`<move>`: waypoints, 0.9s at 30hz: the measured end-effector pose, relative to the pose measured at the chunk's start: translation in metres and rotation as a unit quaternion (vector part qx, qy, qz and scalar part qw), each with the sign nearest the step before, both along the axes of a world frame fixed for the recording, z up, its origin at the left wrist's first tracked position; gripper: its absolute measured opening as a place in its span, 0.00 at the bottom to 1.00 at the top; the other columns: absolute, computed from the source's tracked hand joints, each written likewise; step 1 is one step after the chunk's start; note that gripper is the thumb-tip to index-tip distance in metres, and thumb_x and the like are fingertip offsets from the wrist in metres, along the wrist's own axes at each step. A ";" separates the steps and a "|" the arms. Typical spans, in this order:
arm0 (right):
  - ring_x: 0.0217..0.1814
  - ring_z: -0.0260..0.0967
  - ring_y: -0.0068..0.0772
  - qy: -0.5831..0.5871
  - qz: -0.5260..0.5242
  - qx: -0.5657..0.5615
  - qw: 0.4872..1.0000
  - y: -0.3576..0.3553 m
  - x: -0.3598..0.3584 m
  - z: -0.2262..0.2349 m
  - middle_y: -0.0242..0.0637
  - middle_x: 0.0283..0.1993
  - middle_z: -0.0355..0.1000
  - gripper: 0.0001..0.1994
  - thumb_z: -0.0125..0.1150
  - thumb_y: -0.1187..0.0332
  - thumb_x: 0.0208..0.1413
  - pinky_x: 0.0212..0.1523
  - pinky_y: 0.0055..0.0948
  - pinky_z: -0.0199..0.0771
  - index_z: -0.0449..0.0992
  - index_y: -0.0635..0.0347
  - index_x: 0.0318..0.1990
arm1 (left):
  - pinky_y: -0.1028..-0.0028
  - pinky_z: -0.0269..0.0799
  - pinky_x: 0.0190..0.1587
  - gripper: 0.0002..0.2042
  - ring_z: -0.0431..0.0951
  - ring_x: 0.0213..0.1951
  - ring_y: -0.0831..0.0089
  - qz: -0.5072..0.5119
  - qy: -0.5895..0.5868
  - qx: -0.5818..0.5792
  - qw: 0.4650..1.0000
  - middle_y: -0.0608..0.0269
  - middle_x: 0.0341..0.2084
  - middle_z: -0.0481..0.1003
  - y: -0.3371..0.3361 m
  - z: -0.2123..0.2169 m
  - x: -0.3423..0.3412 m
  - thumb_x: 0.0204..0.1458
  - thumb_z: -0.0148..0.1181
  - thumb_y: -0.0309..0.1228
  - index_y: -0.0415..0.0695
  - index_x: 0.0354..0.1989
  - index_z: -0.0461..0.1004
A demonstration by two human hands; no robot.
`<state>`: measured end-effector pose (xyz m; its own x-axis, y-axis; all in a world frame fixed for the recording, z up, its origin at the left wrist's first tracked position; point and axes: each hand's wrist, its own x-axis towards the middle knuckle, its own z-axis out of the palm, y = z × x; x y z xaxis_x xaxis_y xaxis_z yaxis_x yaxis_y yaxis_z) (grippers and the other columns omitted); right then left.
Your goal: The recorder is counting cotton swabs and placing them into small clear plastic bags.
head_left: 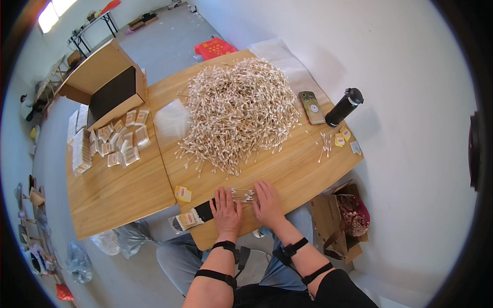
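A small row of cotton swabs lies side by side on the wooden table, between my two hands. My left hand rests flat at the left ends of the swabs, its fingers stretched forward. At their right ends lies my right hand, fingers also straight and palm down. Under and beside my left hand is a black strip, partly covered. A clear packet with a printed yellow and white label sits at the strip's left end. Farther off rises a large heap of loose cotton swabs.
Left stand an open cardboard box and several filled swab packets. A yellow card lies near my left hand. A phone and black bottle stand back right. A carton is below the table's right edge.
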<state>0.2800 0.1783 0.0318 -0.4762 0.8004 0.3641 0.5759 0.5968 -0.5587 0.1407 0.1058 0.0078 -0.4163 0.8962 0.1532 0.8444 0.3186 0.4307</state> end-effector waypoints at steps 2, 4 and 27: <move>0.70 0.54 0.53 -0.120 -0.002 -0.009 0.993 -0.015 0.003 0.008 0.53 0.65 0.61 0.31 0.61 0.65 0.50 0.68 0.51 0.51 0.62 0.70 0.62 | 0.52 0.41 0.69 0.27 0.54 0.69 0.57 -0.004 0.005 -0.011 1.000 0.54 0.66 0.58 0.000 0.004 0.000 0.58 0.51 0.39 0.43 0.66 0.59; 0.71 0.52 0.51 -0.149 -0.008 -0.014 0.989 -0.021 -0.001 0.004 0.53 0.66 0.59 0.32 0.59 0.62 0.52 0.70 0.52 0.46 0.61 0.70 0.63 | 0.52 0.41 0.69 0.28 0.54 0.69 0.57 -0.008 0.006 -0.016 1.000 0.54 0.66 0.58 0.001 0.004 0.001 0.58 0.50 0.39 0.43 0.66 0.59; 0.75 0.47 0.45 -0.195 0.035 -0.006 0.980 -0.003 -0.025 -0.005 0.49 0.71 0.54 0.30 0.50 0.59 0.59 0.72 0.50 0.39 0.58 0.66 0.66 | 0.52 0.39 0.69 0.29 0.52 0.70 0.59 -0.014 -0.015 -0.030 0.999 0.53 0.67 0.57 0.000 0.005 0.001 0.59 0.48 0.42 0.40 0.66 0.58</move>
<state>0.2550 0.1749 0.0272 -0.6317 0.7635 0.1339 0.7045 0.6376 -0.3118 0.1416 0.1055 0.0124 -0.3951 0.9146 0.0864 0.8402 0.3217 0.4365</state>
